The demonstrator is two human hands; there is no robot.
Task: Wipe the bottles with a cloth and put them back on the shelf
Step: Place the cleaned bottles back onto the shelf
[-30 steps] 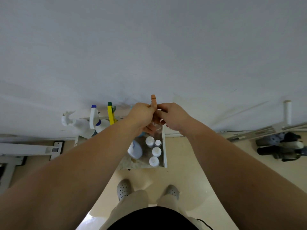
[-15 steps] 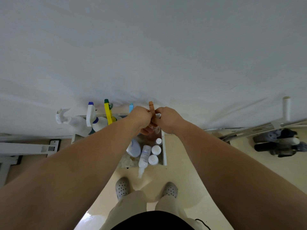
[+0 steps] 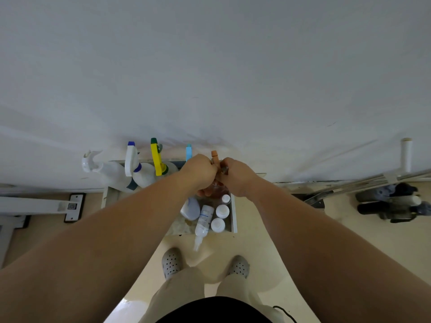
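White wall ahead, pale floor below, low shelf (image 3: 234, 221) against wall. Left hand (image 3: 198, 170) and right hand (image 3: 238, 176) pressed together, both curled round orange-topped bottle (image 3: 214, 156), held upright just above shelf; likely one steadying body, other rubbing neck. Dark scrap at right thumb: cloth or not, too small to tell. Spray bottles (image 3: 131, 159) left of left hand; small white bottles (image 3: 222, 210) beneath hands.

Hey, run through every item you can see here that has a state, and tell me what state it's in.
Orange-nozzle bottle, held in both hands.
Left hand, gripping that bottle.
Right hand, gripping it near the nozzle.
Long white bottle, lying down, tip past the shelf edge.
Three small white bottles, upright, capped.
White sprayer, tilted.
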